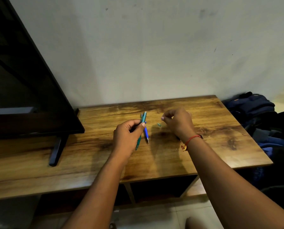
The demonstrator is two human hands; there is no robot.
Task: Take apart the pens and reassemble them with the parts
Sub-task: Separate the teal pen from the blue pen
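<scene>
A person's left hand (128, 135) curls fingers and thumb round a teal pen (144, 118), held slanting over a wooden table (212, 146). The thumb hides part of the barrel. A blue pen (146, 133) lies on the table just behind it, its upper end covered by the teal pen. Just right of the blue pen lies a small teal part (159, 124), too blurred to identify. Further right of the blue pen, the right hand (179, 123) hovers with fingertips drawn together; whether they pinch anything cannot be told. A red thread (191, 139) circles that wrist. Well left of the blue pen stands a television (30, 90), cut off by the frame; well right, dark bags (253, 108).
</scene>
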